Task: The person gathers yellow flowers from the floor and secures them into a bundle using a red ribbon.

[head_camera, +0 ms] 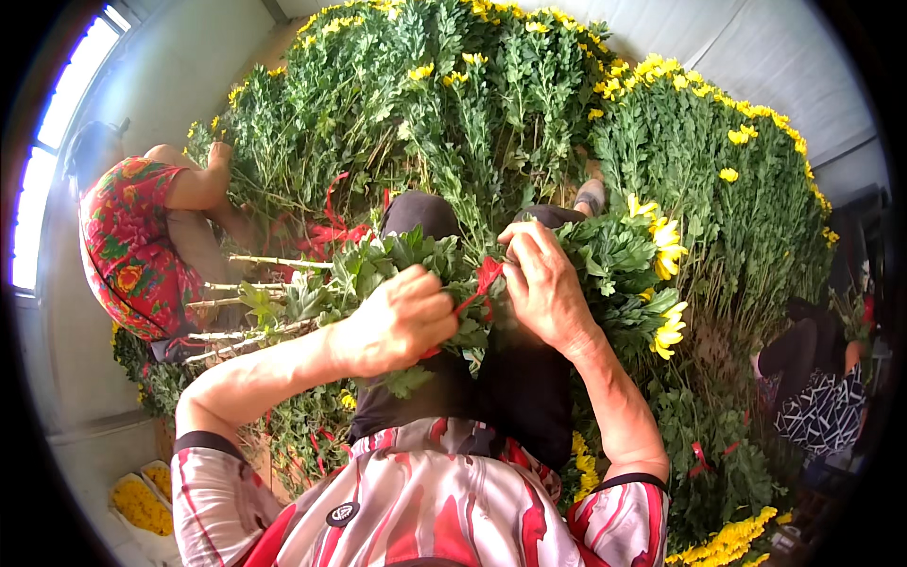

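A bunch of yellow chrysanthemums (418, 259) lies across my lap, its cut stems to the left and its blooms to the right. Around its middle runs a red ribbon (489, 275). My left hand (404, 322) is closed on the ribbon, part of which shows beside the fist; the hand is slightly blurred. On the right of the knot, my right hand (542, 283) has its thumb and fingers pinched at the ribbon's other side. The fingertips partly hide the ribbon's ends.
Upright chrysanthemums (453, 120) stand massed ahead and at the right (708, 170). A person in a red floral top (134, 248) crouches at the left, another person (822, 404) at the right. Loose red ribbons (333, 234) lie beyond my knees. Containers of yellow petals (142, 504) stand lower left.
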`<control>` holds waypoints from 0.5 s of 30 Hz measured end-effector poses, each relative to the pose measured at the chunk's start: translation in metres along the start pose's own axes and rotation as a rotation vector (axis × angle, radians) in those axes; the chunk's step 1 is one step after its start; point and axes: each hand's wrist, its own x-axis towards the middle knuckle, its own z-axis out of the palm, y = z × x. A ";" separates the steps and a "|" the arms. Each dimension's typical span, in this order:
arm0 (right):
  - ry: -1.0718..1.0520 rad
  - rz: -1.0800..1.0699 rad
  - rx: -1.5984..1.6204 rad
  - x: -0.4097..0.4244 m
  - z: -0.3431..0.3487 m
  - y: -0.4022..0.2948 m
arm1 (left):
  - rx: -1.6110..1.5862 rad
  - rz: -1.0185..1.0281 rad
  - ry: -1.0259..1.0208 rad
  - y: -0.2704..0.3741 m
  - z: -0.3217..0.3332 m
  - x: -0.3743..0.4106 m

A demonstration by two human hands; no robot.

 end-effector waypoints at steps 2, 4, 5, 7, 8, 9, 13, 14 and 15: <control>0.003 -0.011 -0.036 0.002 0.001 -0.005 | -0.005 -0.075 -0.003 0.007 -0.001 -0.012; 0.055 0.010 -0.041 0.000 0.006 0.002 | -0.003 -0.169 -0.020 0.006 -0.001 -0.013; 0.080 0.025 -0.045 -0.001 0.009 0.005 | 0.032 -0.209 0.049 0.006 0.004 -0.014; 0.168 -0.067 -0.047 -0.002 0.004 -0.007 | 0.054 -0.330 0.102 0.018 -0.007 -0.009; 0.136 -0.164 -0.157 -0.009 -0.003 -0.017 | 0.103 -0.402 0.066 0.025 -0.013 -0.004; 0.072 -0.232 -0.246 -0.021 -0.008 -0.024 | 0.152 -0.479 0.033 0.031 -0.016 -0.002; -0.068 -0.151 -0.521 -0.058 -0.034 -0.020 | 0.222 -0.626 -0.158 0.023 -0.013 -0.012; -0.057 -0.127 -0.543 -0.055 -0.045 -0.007 | 0.183 -0.642 -0.195 0.016 -0.009 -0.015; -0.044 -0.091 -0.576 -0.050 -0.055 0.006 | 0.094 -0.671 -0.269 0.007 -0.007 -0.012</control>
